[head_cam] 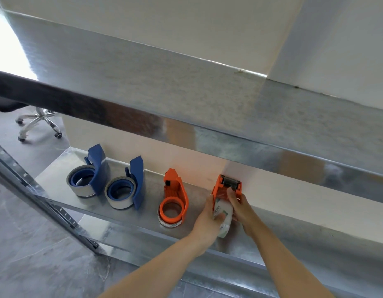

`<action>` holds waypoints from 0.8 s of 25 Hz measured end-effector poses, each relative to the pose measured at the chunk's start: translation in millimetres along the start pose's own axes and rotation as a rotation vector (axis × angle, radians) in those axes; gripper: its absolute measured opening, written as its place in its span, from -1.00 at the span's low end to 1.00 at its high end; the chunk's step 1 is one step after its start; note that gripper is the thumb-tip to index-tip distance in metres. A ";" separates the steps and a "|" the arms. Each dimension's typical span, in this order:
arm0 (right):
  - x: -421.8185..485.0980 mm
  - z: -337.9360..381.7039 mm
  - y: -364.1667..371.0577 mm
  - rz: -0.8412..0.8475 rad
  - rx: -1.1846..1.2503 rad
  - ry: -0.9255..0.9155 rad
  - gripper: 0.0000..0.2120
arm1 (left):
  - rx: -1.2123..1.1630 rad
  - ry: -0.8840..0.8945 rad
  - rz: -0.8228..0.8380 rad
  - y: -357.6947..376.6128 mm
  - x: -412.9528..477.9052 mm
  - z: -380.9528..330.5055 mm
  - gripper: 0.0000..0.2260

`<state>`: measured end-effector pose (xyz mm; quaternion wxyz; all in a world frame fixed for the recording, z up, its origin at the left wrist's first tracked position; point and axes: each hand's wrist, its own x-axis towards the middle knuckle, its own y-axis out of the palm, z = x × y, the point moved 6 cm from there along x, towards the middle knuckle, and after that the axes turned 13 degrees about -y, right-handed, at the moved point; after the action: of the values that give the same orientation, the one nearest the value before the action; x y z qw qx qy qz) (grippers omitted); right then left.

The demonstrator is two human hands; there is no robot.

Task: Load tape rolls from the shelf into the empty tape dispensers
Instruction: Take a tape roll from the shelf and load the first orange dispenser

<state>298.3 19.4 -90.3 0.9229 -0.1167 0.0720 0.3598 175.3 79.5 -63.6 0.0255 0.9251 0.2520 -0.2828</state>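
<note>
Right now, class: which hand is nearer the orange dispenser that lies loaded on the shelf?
Left. The left hand is just right of the loaded dispenser, not touching it; the right hand is farther right, beyond the tape roll.

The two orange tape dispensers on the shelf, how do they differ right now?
The left orange dispenser lies untouched on the shelf with a tape roll seated in it; the right orange dispenser is held by the left hand and right hand, its clear tape roll still being fitted. Both are orange, same style.
</note>
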 end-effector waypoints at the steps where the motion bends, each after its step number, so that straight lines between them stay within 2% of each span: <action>1: -2.4 -3.8 0.6 0.004 0.027 0.020 -0.48 | 0.007 -0.012 -0.022 1.2 0.6 -0.8 -0.47; 5: -15.3 -15.8 0.3 -0.004 0.106 0.053 -0.51 | -0.015 -0.064 -0.053 10.8 -1.4 4.7 -0.50; 9: -20.9 -39.8 -7.0 -0.132 0.032 0.163 -0.46 | -0.070 -0.114 -0.083 15.6 -3.1 10.3 -0.56; 13: -13.8 -41.1 -4.7 -0.139 0.022 0.206 -0.65 | -0.094 -0.158 -0.128 12.1 3.0 6.4 -0.65; 15: -10.1 -40.4 -10.5 -0.160 -0.142 0.176 -0.70 | -0.100 -0.190 -0.123 11.5 5.7 6.1 -0.66; 18: -14.0 -32.8 -24.2 -0.164 -0.590 0.132 -0.65 | -0.095 -0.209 -0.106 12.5 7.4 5.6 -0.63; 20: -23.0 -21.4 -30.7 -0.189 -0.636 0.010 -0.72 | -0.091 -0.208 -0.105 11.8 10.6 5.3 -0.64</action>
<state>301.3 -23.1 -100.9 0.8691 -0.4071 -0.0505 0.2765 185.8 73.0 -74.8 0.0785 0.8742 0.3086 -0.3666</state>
